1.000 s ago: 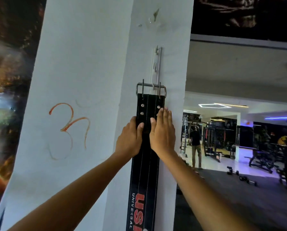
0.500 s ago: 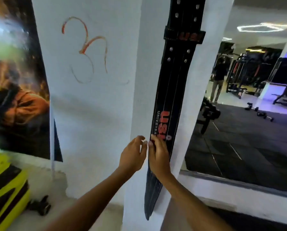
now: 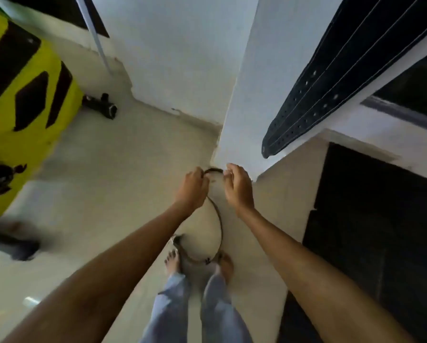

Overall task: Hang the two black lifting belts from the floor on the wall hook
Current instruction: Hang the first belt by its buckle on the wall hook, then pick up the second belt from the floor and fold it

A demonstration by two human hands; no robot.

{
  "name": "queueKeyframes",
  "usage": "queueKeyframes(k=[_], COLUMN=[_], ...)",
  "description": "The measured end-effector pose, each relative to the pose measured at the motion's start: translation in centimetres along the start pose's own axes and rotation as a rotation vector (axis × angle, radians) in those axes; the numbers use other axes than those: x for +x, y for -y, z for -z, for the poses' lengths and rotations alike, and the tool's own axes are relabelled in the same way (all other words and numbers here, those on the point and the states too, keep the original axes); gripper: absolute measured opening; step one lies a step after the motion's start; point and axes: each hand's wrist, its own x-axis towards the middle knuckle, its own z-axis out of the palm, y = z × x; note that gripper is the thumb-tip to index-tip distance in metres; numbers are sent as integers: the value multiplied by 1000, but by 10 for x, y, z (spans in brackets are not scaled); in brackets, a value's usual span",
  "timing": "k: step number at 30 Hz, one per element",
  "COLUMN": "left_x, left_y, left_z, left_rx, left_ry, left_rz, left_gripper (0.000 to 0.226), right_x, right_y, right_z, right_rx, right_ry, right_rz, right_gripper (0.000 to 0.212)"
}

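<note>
One black lifting belt [image 3: 331, 78] hangs flat against the white pillar [image 3: 254, 95], its holed tip just above the floor. The second black belt [image 3: 219, 226] stands on its edge on the pale floor as a curled loop, running from the pillar's foot back to my bare feet. My left hand [image 3: 192, 188] and right hand [image 3: 239, 188] reach down side by side over the loop's far bend [image 3: 213, 170]. Fingers of both are half curled and apart. I cannot tell whether they touch the belt. The wall hook is out of view.
A yellow and black punching bag [image 3: 22, 95] fills the left side. A small dark dumbbell [image 3: 101, 106] lies by the wall behind it. A black floor mat [image 3: 380, 231] covers the right side beyond a low white ledge [image 3: 351, 142]. My jeans [image 3: 195, 313] show at the bottom.
My view has swung from the hung belt down to the floor. Both hands left the hanging belt and dropped toward the second belt lying looped near my feet.
</note>
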Motion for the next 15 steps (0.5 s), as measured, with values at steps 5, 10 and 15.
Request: queueKeyframes(k=[5,10,15], left_x=[27,44,60], left_y=[121,266,393], left_z=[-78,-155,-217], left_rx=[82,196,312], left_ry=[77,239,348], left_rz=[207,351,470], left_gripper=[30,29,30], right_x=[-10,-41,-55], right_y=[-104,-215,-289], right_z=[-106,-240,-364], right_rx=[-27,-169,-272], right_ry=[178,441,652], right_rz=[-166,-243,-290], right_gripper=[31,31,23])
